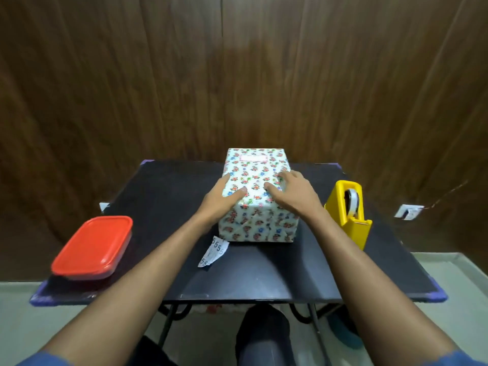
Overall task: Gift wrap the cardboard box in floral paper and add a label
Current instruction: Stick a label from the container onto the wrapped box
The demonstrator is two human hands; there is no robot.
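The box (257,215), fully covered in white floral paper, stands in the middle of the black table (264,268). A pink-edged label (253,157) is stuck on its top near the far end. My left hand (224,198) lies against the box's left top edge, thumb across the top and fingers along the side. My right hand (290,191) rests on the right part of the top with fingers spread and slightly bent. Neither hand lifts the box off the table.
A clear container with a red lid (92,247) sits at the table's left front. A yellow tape dispenser (351,210) stands to the right of the box. A scrap of printed backing paper (212,252) lies in front of the box. A wooden wall is behind.
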